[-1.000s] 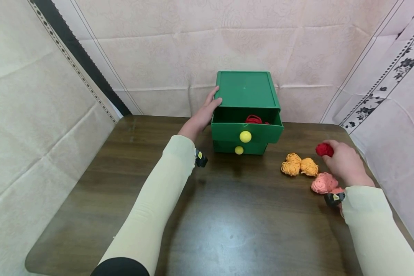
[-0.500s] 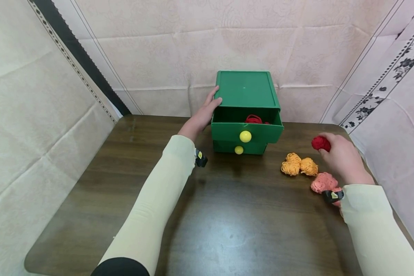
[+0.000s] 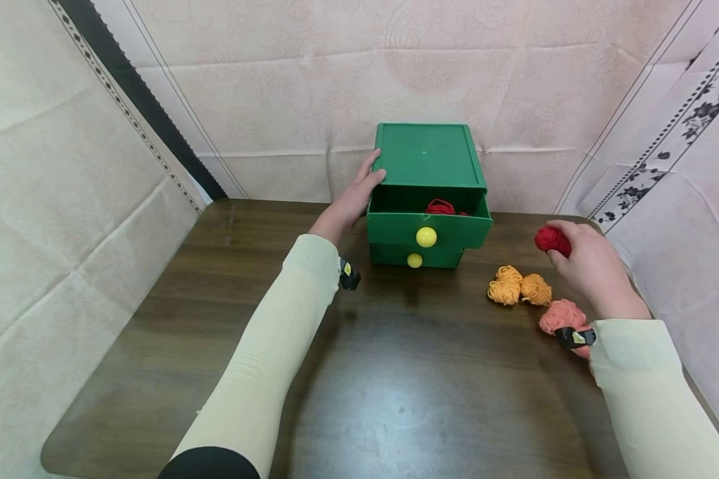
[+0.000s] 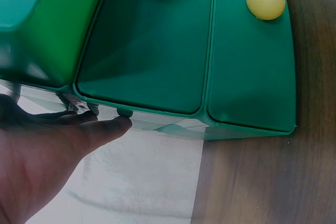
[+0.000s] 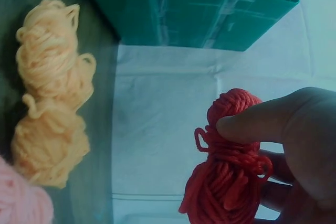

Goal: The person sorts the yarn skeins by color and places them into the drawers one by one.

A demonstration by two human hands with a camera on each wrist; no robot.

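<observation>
A green drawer unit (image 3: 425, 156) stands at the back of the table, its top drawer (image 3: 392, 229) pulled out. Red yarn (image 3: 440, 207) shows inside that drawer. My left hand (image 3: 349, 203) rests against the unit's left side, fingers extended; the left wrist view has its fingertips (image 4: 122, 123) along the side edge. At the right, my right hand (image 3: 596, 273) pinches a red yarn bundle (image 5: 223, 190) between thumb and fingers, raised above the table. Tied in the middle, the bundle has two lobes in the right wrist view. Part of it is hidden behind the hand.
Orange-yellow yarn (image 3: 504, 290) lies on the table right of the drawers. Pink yarn (image 3: 562, 315) sits nearer, partly under the right wrist. Yellow knobs (image 3: 426, 237) stick out from the drawer fronts. Pale cloth walls (image 3: 263, 120) enclose the wooden table (image 3: 395, 372).
My right hand has lifted the red yarn bundle and carried it slightly left and away from me. The left hand and drawer unit have stayed in place.
</observation>
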